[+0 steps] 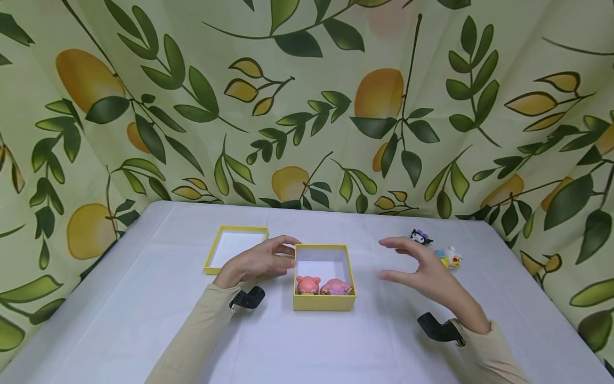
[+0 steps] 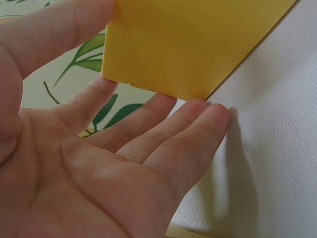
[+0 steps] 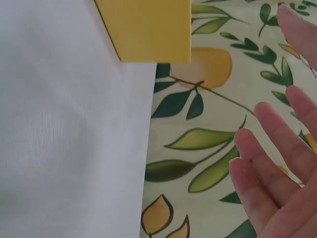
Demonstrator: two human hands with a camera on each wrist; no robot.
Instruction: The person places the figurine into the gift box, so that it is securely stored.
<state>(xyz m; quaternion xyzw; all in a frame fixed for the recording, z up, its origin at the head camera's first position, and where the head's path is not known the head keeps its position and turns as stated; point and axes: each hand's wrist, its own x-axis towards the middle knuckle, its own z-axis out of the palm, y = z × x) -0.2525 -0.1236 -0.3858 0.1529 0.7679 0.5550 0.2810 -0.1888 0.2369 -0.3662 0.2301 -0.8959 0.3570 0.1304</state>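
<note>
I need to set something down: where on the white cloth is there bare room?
Bare cloth lies in front of the yellow box between the sleeves, behind the box toward the far edge, and left of the lid. Crowded: between lid and box, where the left hand is, and around the right hand near two figurines.

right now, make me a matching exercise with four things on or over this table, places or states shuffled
1. left hand
2. right hand
3. pink bear-eared figure
4. yellow-rimmed lid

A. inside the yellow box
B. lying flat, white inside facing up
C. thumb and fingers apart, holding nothing, right of the box
D. fingertips at the box's left side

Pairs: 1-D, 2-C, 3-A, 4-B
</note>
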